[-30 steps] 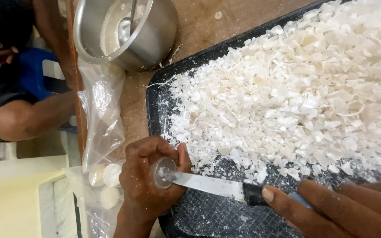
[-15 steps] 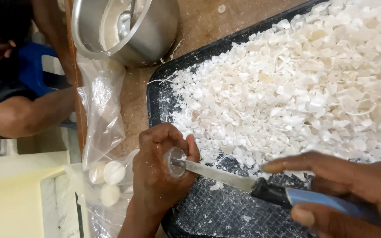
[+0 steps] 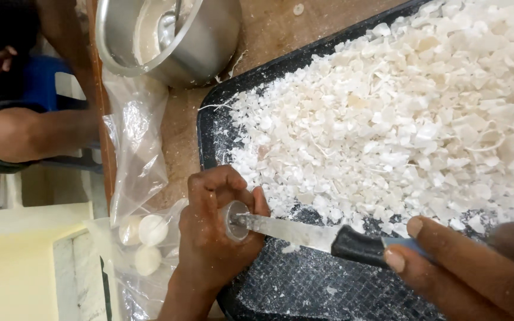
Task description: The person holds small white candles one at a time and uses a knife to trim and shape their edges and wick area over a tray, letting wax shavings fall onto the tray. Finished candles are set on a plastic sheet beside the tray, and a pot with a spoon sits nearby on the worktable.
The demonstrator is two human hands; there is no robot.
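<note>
Over the flake-strewn black tray [image 3: 209, 134], left hand [image 3: 212, 238] clamps a small cup [image 3: 236, 220]; right hand [image 3: 465, 273] grips the knife [image 3: 304, 235].

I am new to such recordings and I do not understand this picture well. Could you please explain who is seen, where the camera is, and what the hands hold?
There is no machine here. A person wears one camera on the head, and it looks down at that person's own two bare hands.

The left hand grips a small round clear cup. The right hand holds a knife by its black and blue handle, and the blade tip is inside the cup.

Beneath them lies a black tray heaped with white flakes. On the brown table stands a steel pot. A clear plastic bag hangs at the edge, with white round pieces in it.

At left, another person's arm shows.
</note>
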